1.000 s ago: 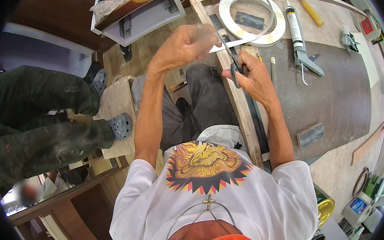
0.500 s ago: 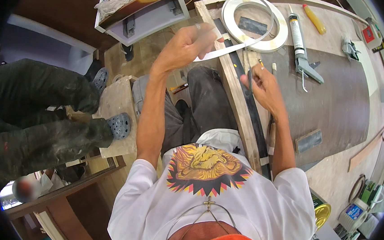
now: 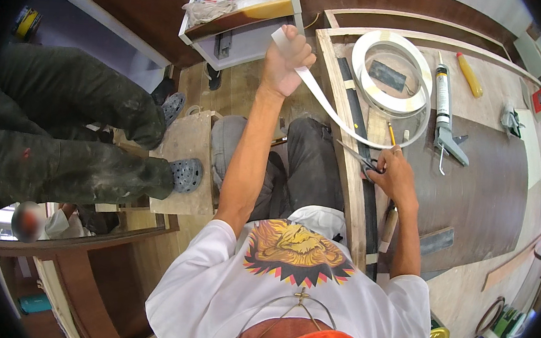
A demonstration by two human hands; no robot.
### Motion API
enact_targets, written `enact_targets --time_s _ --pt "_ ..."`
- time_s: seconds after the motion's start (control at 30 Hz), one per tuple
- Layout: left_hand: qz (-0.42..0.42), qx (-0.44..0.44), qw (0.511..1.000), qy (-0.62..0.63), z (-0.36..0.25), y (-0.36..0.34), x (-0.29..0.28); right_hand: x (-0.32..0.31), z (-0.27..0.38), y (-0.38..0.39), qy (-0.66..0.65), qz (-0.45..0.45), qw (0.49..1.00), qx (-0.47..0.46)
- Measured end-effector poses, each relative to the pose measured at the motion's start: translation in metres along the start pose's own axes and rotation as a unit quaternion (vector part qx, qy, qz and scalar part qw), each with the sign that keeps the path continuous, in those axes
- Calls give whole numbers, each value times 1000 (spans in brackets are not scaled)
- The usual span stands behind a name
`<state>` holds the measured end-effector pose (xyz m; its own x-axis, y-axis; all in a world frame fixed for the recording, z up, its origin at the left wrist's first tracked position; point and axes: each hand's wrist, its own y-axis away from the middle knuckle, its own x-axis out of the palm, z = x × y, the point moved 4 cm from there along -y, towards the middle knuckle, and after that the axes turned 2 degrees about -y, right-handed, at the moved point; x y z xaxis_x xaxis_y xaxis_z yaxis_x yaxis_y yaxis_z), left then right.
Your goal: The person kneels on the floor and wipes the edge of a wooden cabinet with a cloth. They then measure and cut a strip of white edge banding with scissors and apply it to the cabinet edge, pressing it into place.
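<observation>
My left hand (image 3: pixel 286 65) is raised above the floor, fingers curled round a white flat strip (image 3: pixel 320 97) whose short end sticks up past them. The strip curves down and loops back to a white coil (image 3: pixel 363 85) lying on the bench. My right hand (image 3: pixel 392 172) grips black-handled scissors (image 3: pixel 359 155) at the bench's wooden edge (image 3: pixel 354 201), blades pointing up-left, just below the strip. A pencil (image 3: pixel 390 133) and a dark slatted piece (image 3: pixel 349 92) lie near them. A caulking gun with white tube (image 3: pixel 442 116) rests right of the coil.
A yellow bottle (image 3: pixel 469 73), crumpled bag (image 3: pixel 510 121) and block (image 3: pixel 436 239) lie on the bench. A white box (image 3: pixel 282 33) stands at top. Another person's legs (image 3: pixel 80 160) rest beside a wooden step (image 3: pixel 178 133) on my left; a second person is low behind.
My left hand has risen, drawing the white strip up into a longer sweep. My right hand with the scissors has moved down from the strip. The whole view has shifted.
</observation>
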<state>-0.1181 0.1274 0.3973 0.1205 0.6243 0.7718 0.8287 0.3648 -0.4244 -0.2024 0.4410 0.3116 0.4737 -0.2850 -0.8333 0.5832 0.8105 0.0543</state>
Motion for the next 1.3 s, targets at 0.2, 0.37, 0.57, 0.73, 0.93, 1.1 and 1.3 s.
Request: enact_targets --time_s 0.2,0.37,0.57,0.73,0.93,1.1,1.3 --pt "-6 -8 992 124 5 -10 -29 -9 -1 -2 80 69 994 -6" --pt "19 -28 985 167 8 -14 -39 -22 7 -6 -18 121 989 -83" --pt "22 -46 976 209 19 -18 -46 -57 87 -68 -171 -90 964 -185" --pt "-63 -41 976 204 44 -46 -92 28 96 -201 -387 27 912 -136" --pt "-284 62 955 -59 51 -64 -148 62 85 -264 -454 97 886 -19" --pt "-335 36 882 -328 46 -63 -162 72 89 -287 -448 62 891 -30" --pt "-349 81 840 -408 32 -74 -190 76 100 -303 -439 78 895 -21"
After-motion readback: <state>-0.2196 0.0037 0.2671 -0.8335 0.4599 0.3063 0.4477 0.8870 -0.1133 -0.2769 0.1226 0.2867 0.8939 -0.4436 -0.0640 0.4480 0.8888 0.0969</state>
